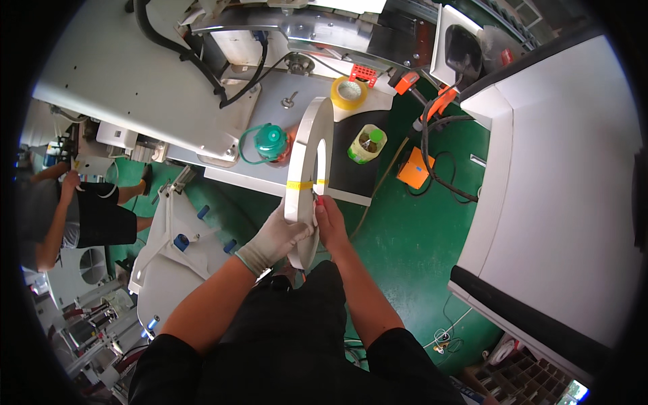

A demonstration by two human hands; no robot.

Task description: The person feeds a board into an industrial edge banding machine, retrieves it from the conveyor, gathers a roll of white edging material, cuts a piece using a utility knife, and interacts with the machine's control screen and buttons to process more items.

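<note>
A large white roll of flat strip (309,138) stands on edge in front of me, with a ring of yellow tape wrapped across its band. My left hand (275,237), in a pale knitted glove, is closed round the roll's lower left side. Bare, my right hand (329,224) is at the roll's inner right side, its fingers closed on a small red object (320,200); its kind is mostly hidden by the fingers. Past the roll, a jug with a teal lid (271,140) and a bottle with a green cap (368,143) stand on the grey worktop (270,101).
A yellow tape roll (348,93) and a metal key-like piece (289,100) lie on the worktop. An orange box (415,169) and cables are on the green floor. White machine panels (553,169) flank the right. Another person (81,202) is at far left.
</note>
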